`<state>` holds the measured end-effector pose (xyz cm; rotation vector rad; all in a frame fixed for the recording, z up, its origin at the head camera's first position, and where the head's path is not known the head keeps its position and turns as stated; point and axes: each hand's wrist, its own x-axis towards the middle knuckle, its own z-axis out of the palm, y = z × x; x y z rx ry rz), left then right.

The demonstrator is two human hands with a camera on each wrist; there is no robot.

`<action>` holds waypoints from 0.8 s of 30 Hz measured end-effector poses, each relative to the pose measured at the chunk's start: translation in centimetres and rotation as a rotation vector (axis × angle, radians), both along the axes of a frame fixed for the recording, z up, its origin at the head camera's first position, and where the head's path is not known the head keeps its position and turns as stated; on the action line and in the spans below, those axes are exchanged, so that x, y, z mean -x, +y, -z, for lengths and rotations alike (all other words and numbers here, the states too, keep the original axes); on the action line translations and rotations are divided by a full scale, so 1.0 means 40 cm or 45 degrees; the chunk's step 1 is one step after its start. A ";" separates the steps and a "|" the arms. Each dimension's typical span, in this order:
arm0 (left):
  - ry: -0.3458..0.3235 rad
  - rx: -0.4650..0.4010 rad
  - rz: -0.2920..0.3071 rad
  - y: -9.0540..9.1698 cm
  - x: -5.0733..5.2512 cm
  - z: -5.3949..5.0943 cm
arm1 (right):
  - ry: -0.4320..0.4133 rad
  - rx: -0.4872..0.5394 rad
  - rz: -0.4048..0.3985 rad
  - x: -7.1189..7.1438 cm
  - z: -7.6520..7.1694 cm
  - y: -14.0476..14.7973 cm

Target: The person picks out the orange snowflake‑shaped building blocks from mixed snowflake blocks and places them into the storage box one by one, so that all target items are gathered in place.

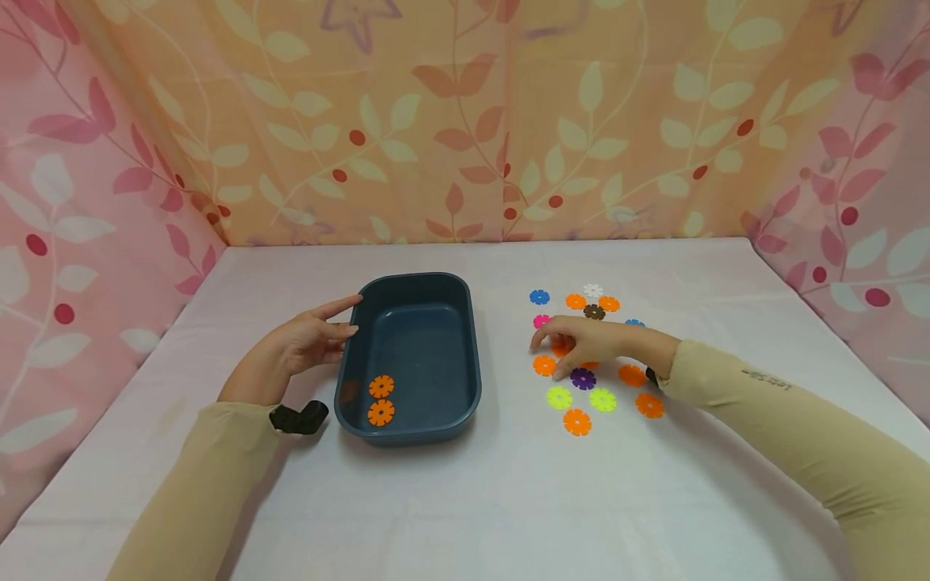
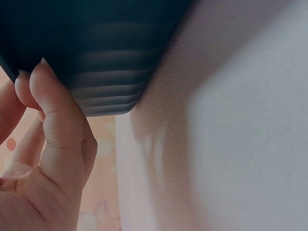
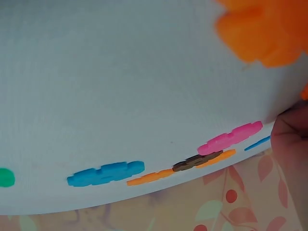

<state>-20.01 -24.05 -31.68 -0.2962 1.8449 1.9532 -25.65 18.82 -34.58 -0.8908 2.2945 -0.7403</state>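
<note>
A dark blue rectangular basin (image 1: pixel 407 339) lies on the white-covered table, with two orange notched plastic discs (image 1: pixel 381 386) inside near its front left. At the basin's left rim my left hand (image 1: pixel 305 347) grips the edge; in the left wrist view bent fingers (image 2: pixel 57 115) touch its wall. My right hand (image 1: pixel 584 339) hovers low over several flower-shaped plastic discs, thumb and index finger apart. Orange discs (image 1: pixel 544 365) lie beside and partly beneath it, and a purple disc (image 1: pixel 583 379) lies near the thumb. In the right wrist view, only part of the hand (image 3: pixel 293 139) shows.
Around the right hand lie yellow-green (image 1: pixel 559 398), blue (image 1: pixel 539 297), pink (image 1: pixel 542 321), brown (image 1: pixel 594 311) and white (image 1: pixel 592 290) discs. A green disc (image 3: pixel 6 177) shows in the right wrist view. Patterned curtains (image 1: pixel 465 121) enclose the table's back and sides.
</note>
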 end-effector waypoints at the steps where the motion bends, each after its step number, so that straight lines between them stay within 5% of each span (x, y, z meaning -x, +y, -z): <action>1: 0.000 -0.001 0.000 0.000 0.000 0.000 | 0.012 0.001 -0.013 0.001 0.002 -0.001; 16: 0.001 -0.011 0.013 -0.002 0.002 0.000 | 0.024 -0.007 -0.069 0.000 -0.002 -0.014; 24: -0.011 -0.011 -0.001 0.000 0.004 0.001 | -0.010 0.021 -0.010 -0.003 -0.003 -0.023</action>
